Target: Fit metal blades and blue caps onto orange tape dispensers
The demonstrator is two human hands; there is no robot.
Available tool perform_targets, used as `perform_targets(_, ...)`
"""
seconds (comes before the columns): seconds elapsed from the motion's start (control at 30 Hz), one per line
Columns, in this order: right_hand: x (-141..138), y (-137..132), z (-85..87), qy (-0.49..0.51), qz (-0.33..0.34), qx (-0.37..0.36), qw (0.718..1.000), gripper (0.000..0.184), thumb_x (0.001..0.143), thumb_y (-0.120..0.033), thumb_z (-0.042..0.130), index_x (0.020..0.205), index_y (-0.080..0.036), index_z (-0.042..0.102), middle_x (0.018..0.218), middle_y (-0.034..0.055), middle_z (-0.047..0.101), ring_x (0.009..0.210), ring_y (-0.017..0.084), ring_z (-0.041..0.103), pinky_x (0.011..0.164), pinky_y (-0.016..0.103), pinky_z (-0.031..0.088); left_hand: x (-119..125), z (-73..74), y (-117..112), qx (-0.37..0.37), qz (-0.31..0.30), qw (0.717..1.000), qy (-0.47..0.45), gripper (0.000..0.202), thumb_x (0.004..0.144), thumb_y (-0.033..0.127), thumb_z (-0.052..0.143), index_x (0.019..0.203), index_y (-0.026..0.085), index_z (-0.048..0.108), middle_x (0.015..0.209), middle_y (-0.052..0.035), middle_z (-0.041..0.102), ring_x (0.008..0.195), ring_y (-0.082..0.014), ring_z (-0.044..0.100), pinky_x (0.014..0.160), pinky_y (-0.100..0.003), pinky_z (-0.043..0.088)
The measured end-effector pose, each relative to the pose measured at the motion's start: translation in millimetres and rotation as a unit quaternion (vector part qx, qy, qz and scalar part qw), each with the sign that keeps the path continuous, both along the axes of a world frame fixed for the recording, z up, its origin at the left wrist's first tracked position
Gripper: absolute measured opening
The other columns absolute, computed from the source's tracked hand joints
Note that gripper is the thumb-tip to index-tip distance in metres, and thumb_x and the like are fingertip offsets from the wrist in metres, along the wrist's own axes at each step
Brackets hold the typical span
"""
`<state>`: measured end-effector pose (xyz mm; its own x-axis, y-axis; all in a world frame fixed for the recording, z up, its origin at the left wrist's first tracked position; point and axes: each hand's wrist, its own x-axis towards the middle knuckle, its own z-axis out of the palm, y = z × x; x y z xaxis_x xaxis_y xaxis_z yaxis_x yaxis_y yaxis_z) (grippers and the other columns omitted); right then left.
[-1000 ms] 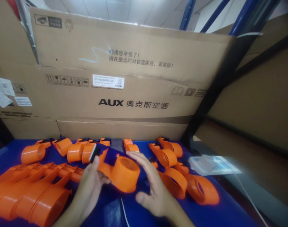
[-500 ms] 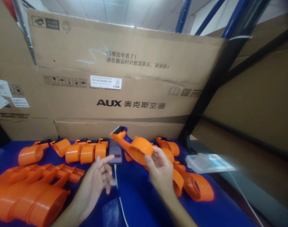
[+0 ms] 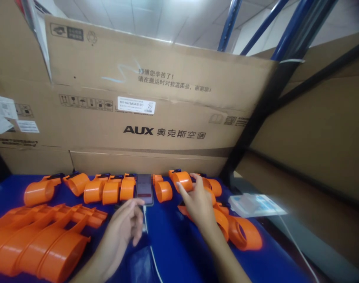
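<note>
My right hand (image 3: 198, 200) reaches to an orange plastic ring-shaped part (image 3: 184, 181) with a dark-tipped arm, standing at the back of the blue surface. Thumb and index finger are spread beside the ring, and the hand looks open; the other fingers are partly hidden. My left hand (image 3: 127, 220) is empty, loosely curled with its fingers apart, just below a smartphone (image 3: 144, 188). That phone lies between similar orange parts, one of them a ring (image 3: 163, 192) on its right. A white cable (image 3: 145, 220) runs from its lower end.
Nested orange parts (image 3: 61, 251) fill the left front. More orange rings (image 3: 92, 191) line the back left, and others (image 3: 250, 234) lie at the right. A flat white-and-blue package (image 3: 256, 205) sits at the right edge. A large cardboard panel (image 3: 167, 157) stands behind, beside a dark rack post (image 3: 244, 133).
The orange part held up in my right hand has gone down to the back of the blue surface, and the grip has loosened. My left index finger has drawn back from the phone's screen.
</note>
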<state>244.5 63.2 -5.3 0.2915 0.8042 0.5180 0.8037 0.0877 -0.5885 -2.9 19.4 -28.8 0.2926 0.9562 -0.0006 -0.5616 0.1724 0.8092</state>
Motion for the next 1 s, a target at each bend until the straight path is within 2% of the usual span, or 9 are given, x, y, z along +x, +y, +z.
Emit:
perform_targets(0.07,0,4,-2.8,-0.048,-0.007,-0.010,0.999,0.059,0.092,-0.054,0.056,0.135,-0.013,0.050,0.077,0.0086,0.074,0.072,0.032,0.072,0.066,0.040,0.053,1,1.2,-1,0.011,0.003,1.000,0.011,0.033,0.092,0.047,0.063,0.109,0.019,0.064,0.072,0.0014,0.059,0.049,-0.0109,0.052,0.041,-0.021,0.039)
perform_targets(0.2,2,12,-8.7,-0.075,-0.007,0.000,0.997,0.053,0.093,-0.050,0.055,0.132,-0.013,0.052,0.101,0.0159,0.074,0.092,0.035,0.072,0.076,0.043,0.053,4,4.2,-4,0.015,0.010,0.999,0.031,0.028,0.091,0.043,0.066,0.105,0.019,0.065,0.068,0.0025,0.058,0.047,-0.0097,0.051,0.040,-0.019,0.037)
perform_targets(0.3,5,16,-13.8,-0.091,-0.011,0.013,0.996,0.050,0.093,-0.046,0.056,0.132,-0.016,0.051,0.110,0.0162,0.071,0.103,0.035,0.069,0.085,0.045,0.053,4,4.5,-4,0.016,0.023,0.998,0.049,0.027,0.090,0.042,0.068,0.104,0.019,0.066,0.066,0.0034,0.056,0.045,-0.0087,0.048,0.039,-0.019,0.036)
perform_targets(0.53,9,13,-19.0,-0.116,-0.021,0.048,0.992,0.048,0.090,-0.040,0.061,0.132,-0.018,0.053,0.121,0.0175,0.063,0.107,0.036,0.065,0.089,0.051,0.053,3,0.3,-2,0.026,0.039,0.997,0.057,0.026,0.090,0.041,0.068,0.105,0.019,0.066,0.066,0.0044,0.054,0.044,-0.0071,0.044,0.040,-0.018,0.034)
perform_targets(0.7,-13,-2,-16.9,-0.127,0.013,0.079,0.989,0.037,0.095,-0.041,0.055,0.126,-0.020,0.059,0.121,0.0161,0.062,0.103,0.033,0.066,0.085,0.047,0.056,3,-0.1,-1,0.028,0.050,0.996,0.064,0.022,0.091,0.039,0.067,0.103,0.020,0.066,0.066,0.0045,0.054,0.048,-0.0077,0.047,0.042,-0.018,0.035)
perform_targets(0.77,-25,-6,-17.8,-0.142,0.040,0.057,0.987,0.036,0.096,-0.040,0.054,0.125,-0.020,0.059,0.118,0.0164,0.064,0.102,0.033,0.068,0.083,0.046,0.057,3,-0.1,-1,0.029,0.056,0.996,0.065,0.021,0.092,0.038,0.067,0.102,0.020,0.066,0.066,0.0046,0.054,0.048,-0.0074,0.047,0.042,-0.018,0.034)
perform_targets(0.9,-40,-3,-23.7,-0.164,0.047,-0.049,0.984,0.045,0.094,-0.044,0.058,0.131,-0.018,0.056,0.115,0.0200,0.068,0.092,0.036,0.073,0.070,0.044,0.056,3,-0.1,0,0.029,0.060,0.996,0.065,0.022,0.091,0.039,0.067,0.102,0.020,0.066,0.066,0.0048,0.053,0.048,-0.0071,0.046,0.042,-0.018,0.034)
perform_targets(1.0,-41,4,-28.6,-0.157,0.049,-0.056,0.985,0.044,0.093,-0.041,0.060,0.130,-0.017,0.056,0.103,0.0179,0.072,0.086,0.035,0.074,0.068,0.041,0.055,3,-0.3,1,0.025,0.059,0.996,0.067,0.023,0.091,0.040,0.068,0.101,0.020,0.067,0.066,0.0047,0.053,0.048,-0.0070,0.046,0.042,-0.018,0.033)
